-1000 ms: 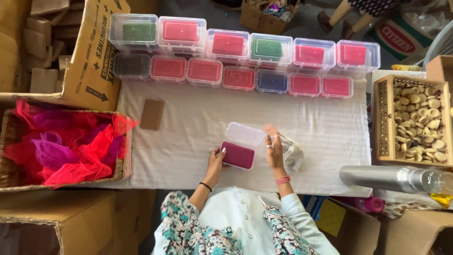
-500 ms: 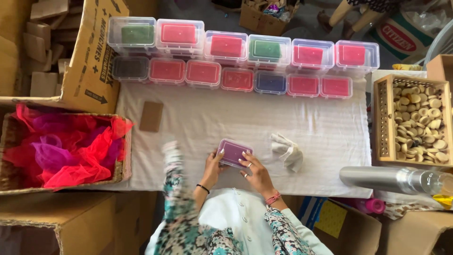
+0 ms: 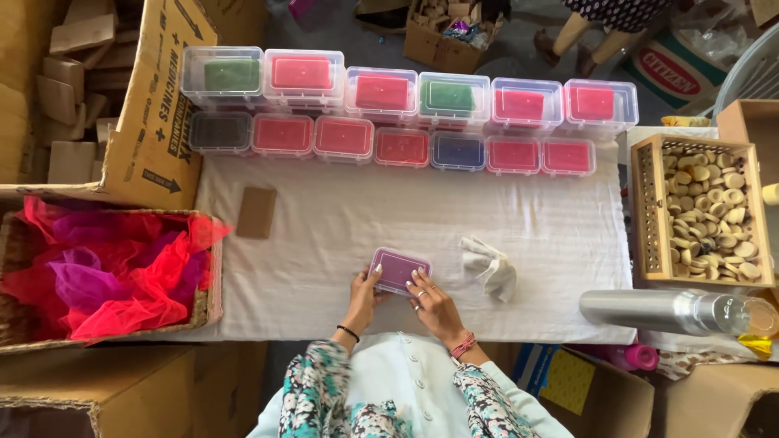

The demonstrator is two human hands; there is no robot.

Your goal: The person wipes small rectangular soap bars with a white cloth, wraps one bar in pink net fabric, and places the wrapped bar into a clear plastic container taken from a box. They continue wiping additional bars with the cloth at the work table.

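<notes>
Lid now shut; purple box between left hand, right hand.

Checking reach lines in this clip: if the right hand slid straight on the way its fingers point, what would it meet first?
The right hand already rests on the small clear plastic box with purple filling. Beyond that box lies bare white tablecloth, then probably the row of red-filled boxes.
</notes>
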